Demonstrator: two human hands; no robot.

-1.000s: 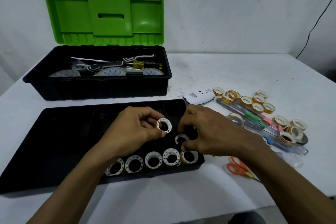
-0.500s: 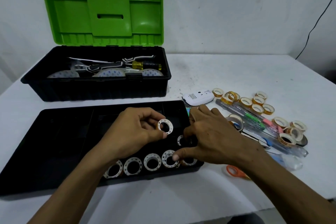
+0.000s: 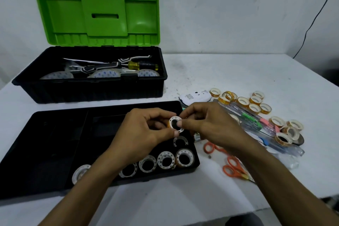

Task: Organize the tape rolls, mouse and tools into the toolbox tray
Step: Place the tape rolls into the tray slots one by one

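One tape roll (image 3: 171, 122), hole facing camera, pinched by left hand (image 3: 143, 134) and right hand (image 3: 211, 126).

L hand (image 3: 145, 134) + R hand (image 3: 207, 124) pinch tape roll (image 3: 172, 119) over tray (image 3: 55, 143).

I see the tray (image 3: 45, 152) nearest me on the table (image 3: 229, 71), with the open toolbox (image 3: 88, 88) behind it. A row of tape rolls (image 3: 166, 160) sits in the tray's near right part. Right of the tray lie the mouse (image 3: 194, 96), loose rolls (image 3: 255, 100) and, closer to me, scissors (image 3: 231, 163).
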